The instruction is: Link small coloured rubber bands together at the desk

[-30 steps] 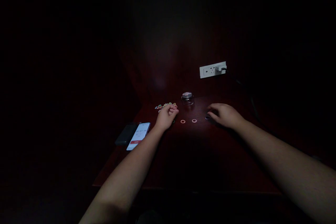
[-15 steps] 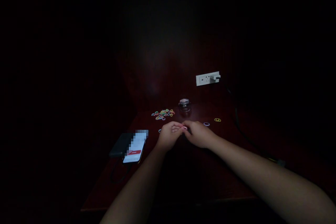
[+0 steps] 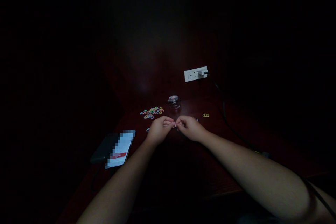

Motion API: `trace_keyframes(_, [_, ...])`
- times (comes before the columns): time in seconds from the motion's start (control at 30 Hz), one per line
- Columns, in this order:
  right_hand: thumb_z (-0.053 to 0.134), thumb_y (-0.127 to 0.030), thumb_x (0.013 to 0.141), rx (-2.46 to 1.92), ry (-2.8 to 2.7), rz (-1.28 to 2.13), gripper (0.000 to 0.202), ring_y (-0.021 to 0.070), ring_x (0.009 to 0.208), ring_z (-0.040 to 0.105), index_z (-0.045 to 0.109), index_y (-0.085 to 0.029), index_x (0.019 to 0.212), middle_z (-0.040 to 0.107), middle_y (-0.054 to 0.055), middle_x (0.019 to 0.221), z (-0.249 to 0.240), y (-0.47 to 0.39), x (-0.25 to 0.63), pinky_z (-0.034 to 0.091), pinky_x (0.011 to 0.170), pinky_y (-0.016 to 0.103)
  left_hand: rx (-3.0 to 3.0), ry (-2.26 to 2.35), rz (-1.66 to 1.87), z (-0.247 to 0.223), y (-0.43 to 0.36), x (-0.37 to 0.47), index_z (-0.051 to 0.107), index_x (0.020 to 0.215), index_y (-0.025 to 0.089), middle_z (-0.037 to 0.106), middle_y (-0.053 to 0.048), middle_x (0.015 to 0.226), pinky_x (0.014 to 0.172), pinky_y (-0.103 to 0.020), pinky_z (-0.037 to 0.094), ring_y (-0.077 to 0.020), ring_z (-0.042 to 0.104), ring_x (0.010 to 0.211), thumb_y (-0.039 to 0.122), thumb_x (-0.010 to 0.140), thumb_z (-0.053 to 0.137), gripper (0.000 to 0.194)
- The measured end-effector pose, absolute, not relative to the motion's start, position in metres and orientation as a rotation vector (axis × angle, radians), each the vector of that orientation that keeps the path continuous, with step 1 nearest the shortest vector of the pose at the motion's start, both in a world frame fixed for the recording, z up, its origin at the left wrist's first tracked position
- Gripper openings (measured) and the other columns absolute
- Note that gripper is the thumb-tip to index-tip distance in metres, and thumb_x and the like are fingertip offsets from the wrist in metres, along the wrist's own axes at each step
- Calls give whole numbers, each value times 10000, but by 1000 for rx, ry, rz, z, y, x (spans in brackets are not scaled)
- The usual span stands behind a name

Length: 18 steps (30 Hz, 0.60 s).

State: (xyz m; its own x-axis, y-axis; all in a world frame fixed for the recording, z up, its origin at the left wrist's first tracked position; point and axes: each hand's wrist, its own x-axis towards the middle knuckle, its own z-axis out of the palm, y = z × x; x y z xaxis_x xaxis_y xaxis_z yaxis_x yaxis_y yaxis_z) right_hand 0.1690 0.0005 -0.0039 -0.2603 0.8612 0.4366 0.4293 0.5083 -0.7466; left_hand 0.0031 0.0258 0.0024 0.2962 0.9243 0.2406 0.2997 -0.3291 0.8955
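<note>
A small pink band is pinched between the fingertips of both hands, low over the dark red table. My left hand is closed on its left side, and my right hand grips it from the right. Behind my left hand lies a pile of colourful bands. A pale blue band shows just beside that hand. Past my right hand are yellow bands and a purple band, partly hidden by the hand.
A clear jar with a lid stands behind the hands. At the left lie a lit phone and a dark box-like object. A white socket holds a plug, whose black cable runs down to the right.
The whole view has shifted, so everything sits further left. The pink band is turned more upright between my fingertips, and my right hand covers more of the purple band.
</note>
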Motion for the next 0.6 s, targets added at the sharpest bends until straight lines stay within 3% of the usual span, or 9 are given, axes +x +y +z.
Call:
trace_keyframes(0.23, [542, -281, 800, -982, -1859, 764, 132, 77, 526, 432, 559, -150, 789, 548, -18, 635, -4, -2, 166, 327, 475, 184, 1864, 1133, 1024, -4, 18, 0, 572, 799, 162, 674, -47, 708, 582, -227, 484, -145, 640, 660, 319, 743, 624, 175])
trace_keyframes(0.6, [496, -248, 827, -1032, -1937, 671, 119, 107, 595, 495, 538, -158, 762, 590, 11, 682, -9, 1, 173, 366, 538, 216, 2002, 1028, 986, -8, 11, -4, 560, 825, 154, 638, -26, 715, 547, -191, 422, -99, 573, 622, 333, 783, 579, 185])
